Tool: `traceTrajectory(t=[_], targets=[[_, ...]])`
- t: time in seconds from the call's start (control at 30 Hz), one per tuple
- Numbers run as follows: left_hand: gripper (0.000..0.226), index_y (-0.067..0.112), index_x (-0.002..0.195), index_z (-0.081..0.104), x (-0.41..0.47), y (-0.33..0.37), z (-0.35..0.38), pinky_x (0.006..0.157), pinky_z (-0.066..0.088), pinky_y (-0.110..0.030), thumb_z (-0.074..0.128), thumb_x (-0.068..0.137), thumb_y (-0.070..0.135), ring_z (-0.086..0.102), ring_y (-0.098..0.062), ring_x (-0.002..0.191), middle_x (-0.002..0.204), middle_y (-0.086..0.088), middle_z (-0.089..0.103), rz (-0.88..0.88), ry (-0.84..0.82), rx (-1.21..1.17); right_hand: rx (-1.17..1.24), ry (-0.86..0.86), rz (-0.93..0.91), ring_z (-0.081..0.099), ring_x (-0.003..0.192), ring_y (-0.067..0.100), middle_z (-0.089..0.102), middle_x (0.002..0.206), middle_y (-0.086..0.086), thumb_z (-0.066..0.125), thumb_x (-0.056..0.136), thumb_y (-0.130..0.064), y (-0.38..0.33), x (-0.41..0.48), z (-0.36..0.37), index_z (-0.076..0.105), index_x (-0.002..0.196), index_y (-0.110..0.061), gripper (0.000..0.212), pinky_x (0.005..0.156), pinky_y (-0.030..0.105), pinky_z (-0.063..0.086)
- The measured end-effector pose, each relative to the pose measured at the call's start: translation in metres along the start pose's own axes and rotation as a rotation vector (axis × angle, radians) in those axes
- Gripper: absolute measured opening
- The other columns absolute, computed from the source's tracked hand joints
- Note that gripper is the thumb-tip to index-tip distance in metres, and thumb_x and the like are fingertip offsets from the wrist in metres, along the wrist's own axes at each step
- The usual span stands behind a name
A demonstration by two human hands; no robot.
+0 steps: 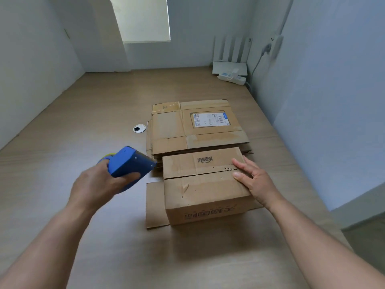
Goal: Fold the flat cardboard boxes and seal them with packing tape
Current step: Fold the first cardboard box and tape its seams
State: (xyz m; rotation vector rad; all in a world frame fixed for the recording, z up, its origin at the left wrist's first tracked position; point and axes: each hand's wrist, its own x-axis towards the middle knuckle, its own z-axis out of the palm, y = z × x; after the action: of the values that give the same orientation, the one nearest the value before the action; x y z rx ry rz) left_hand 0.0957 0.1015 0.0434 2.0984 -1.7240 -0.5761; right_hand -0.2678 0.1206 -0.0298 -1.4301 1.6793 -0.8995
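Two hands over a wooden table (pixel 62 205). Left hand (pixel 100 184) closed around a blue tape dispenser (pixel 130 162), fingers wrapped over the handle, thumb along the near side; dispenser held in the air, serrated front end aimed toward the left side of the folded box (pixel 204 184), close to it but apart. Roll of packing tape partly visible behind the dispenser body, mostly hidden. Right hand (pixel 255 181) open and flat, palm down, pressed on the top of the folded box at its right edge, fingers spread across the centre seam. Folded box upright on the table near the middle, top flaps shut and meeting along a seam running left to right; barcode label (pixel 204 159) on the far flap, printed characters on the near side wall. Bottom flap (pixel 155 205) sticking out flat on the table to the left of the box. Just behind the box, touching or nearly so, a stack of flat cardboard boxes (pixel 195 130), topmost one bearing a white shipping label (pixel 212 119). Round cable grommet (pixel 139 128) set in the table left of the stack. Far right corner: white router (pixel 229 66) with upright antennas against the wall, white power strip (pixel 232 77) lying in front of it, cable running up to a wall socket (pixel 275 44).
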Motion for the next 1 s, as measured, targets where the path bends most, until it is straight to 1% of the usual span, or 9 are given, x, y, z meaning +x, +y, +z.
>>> traceTrajectory(t=[0.07,0.17,0.3,0.47,0.6,0.73,0.8,0.87,1.0], targets=[[0.04,0.025,0.098,0.063,-0.009,0.047,-0.005,0.073,0.049,-0.038,0.08,0.068,0.046,0.059,-0.02,0.082,0.087,0.004,0.066,0.138,-0.05,-0.094,-0.004,-0.004,0.004,0.029,0.139,0.009,0.03,0.153,0.0,0.066,0.088,-0.021,0.001,0.0,0.0,0.057,0.127,-0.031,0.041,0.109,0.019,0.017],[0.048,0.026,0.099,0.064,-0.019,0.094,0.009,0.076,0.052,-0.038,0.081,0.062,0.051,0.06,-0.016,0.083,0.089,0.005,0.068,0.284,-0.204,-0.018,-0.008,-0.005,0.006,0.029,0.14,0.011,0.03,0.153,-0.002,0.066,0.088,-0.024,0.002,0.0,0.0,0.057,0.127,-0.033,0.041,0.113,0.023,0.017],[0.058,0.03,0.11,0.061,-0.018,0.108,0.037,0.077,0.052,-0.034,0.075,0.064,0.061,0.059,-0.011,0.082,0.092,0.009,0.067,0.388,-0.311,0.188,-0.01,-0.007,0.013,0.028,0.14,0.012,0.03,0.152,-0.007,0.065,0.089,-0.028,0.002,0.0,-0.001,0.057,0.129,-0.033,0.041,0.118,0.034,0.02],[0.056,0.035,0.108,0.047,-0.012,0.115,0.044,0.076,0.051,-0.024,0.066,0.068,0.069,0.055,-0.007,0.086,0.095,0.014,0.059,0.468,-0.418,0.376,0.013,0.008,0.021,0.029,0.138,0.012,0.031,0.15,-0.008,0.065,0.089,-0.028,0.004,-0.001,-0.001,0.057,0.128,-0.034,0.04,0.116,0.035,0.025],[0.063,0.036,0.116,0.039,-0.022,0.115,0.053,0.074,0.049,-0.023,0.058,0.071,0.075,0.057,-0.008,0.089,0.104,0.016,0.059,0.595,-0.321,0.57,0.032,0.01,0.031,0.03,0.137,0.012,0.032,0.148,-0.007,0.064,0.089,-0.028,0.003,-0.001,-0.002,0.057,0.127,-0.037,0.04,0.114,0.035,0.029],[0.069,0.031,0.116,0.035,-0.021,0.106,0.059,0.061,0.036,-0.022,0.064,0.068,0.072,0.046,-0.01,0.078,0.099,0.008,0.063,0.636,-0.145,0.369,0.014,0.015,0.027,0.029,0.137,0.011,0.03,0.149,-0.008,0.063,0.09,-0.029,0.003,-0.001,-0.003,0.056,0.129,-0.036,0.04,0.112,0.031,0.03],[0.066,0.029,0.119,0.036,-0.02,0.108,0.059,0.065,0.035,-0.021,0.062,0.073,0.068,0.043,-0.008,0.083,0.104,0.01,0.059,0.598,-0.163,0.43,-0.007,0.022,0.027,0.028,0.137,0.011,0.03,0.149,-0.008,0.063,0.09,-0.03,0.003,-0.001,-0.003,0.056,0.128,-0.036,0.04,0.112,0.03,0.029],[0.065,0.03,0.12,0.034,-0.016,0.113,0.061,0.067,0.041,-0.022,0.057,0.075,0.07,0.046,-0.008,0.084,0.103,0.012,0.056,0.597,-0.184,0.513,-0.033,0.026,0.021,0.027,0.138,0.01,0.03,0.149,-0.008,0.064,0.089,-0.03,0.002,-0.002,-0.002,0.056,0.128,-0.036,0.04,0.109,0.026,0.028],[0.063,0.032,0.123,0.039,-0.003,0.128,0.062,0.073,0.046,-0.022,0.058,0.076,0.07,0.051,-0.007,0.088,0.109,0.014,0.059,0.588,-0.27,0.575,-0.145,0.059,-0.038,0.023,0.136,0.009,0.03,0.147,-0.008,0.065,0.088,-0.032,-0.003,-0.003,-0.004,0.058,0.129,-0.03,0.041,0.108,0.021,0.021]])
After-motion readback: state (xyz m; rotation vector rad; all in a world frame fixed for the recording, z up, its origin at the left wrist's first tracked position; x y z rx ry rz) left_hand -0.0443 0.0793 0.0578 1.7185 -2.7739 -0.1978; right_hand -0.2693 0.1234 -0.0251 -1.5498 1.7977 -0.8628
